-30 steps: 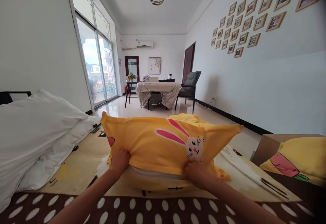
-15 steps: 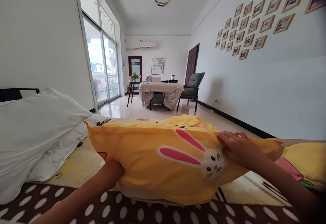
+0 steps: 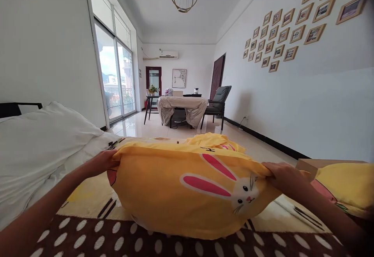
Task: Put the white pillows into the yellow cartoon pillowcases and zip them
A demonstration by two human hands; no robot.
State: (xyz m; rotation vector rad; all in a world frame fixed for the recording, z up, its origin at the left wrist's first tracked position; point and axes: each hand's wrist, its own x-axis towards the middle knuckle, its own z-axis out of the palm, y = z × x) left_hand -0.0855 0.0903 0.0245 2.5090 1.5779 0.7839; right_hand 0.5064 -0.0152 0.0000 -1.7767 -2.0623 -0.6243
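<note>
A yellow pillowcase (image 3: pixel 163 186) with a white rabbit print and pink ears bulges in the middle, over a blanket (image 3: pixel 87 194) with brown, white-dotted and cream parts. My left hand (image 3: pixel 105 161) is closed on its upper left corner. At the upper right edge, beside the rabbit's face, my right hand (image 3: pixel 277 173) grips the fabric. What fills the pillowcase is hidden. Behind it lies more crumpled yellow cloth (image 3: pixel 216 142).
White bedding (image 3: pixel 52 144) is heaped at the left. On the right sit a yellow and pink cushion (image 3: pixel 350 183) and a cardboard box (image 3: pixel 314 165). Farther off are a covered table (image 3: pixel 184 101) and a black chair (image 3: pixel 220 101).
My left hand has moved up and left from the pillowcase's lower left side to its upper corner. My right hand has shifted right and slightly down along the edge.
</note>
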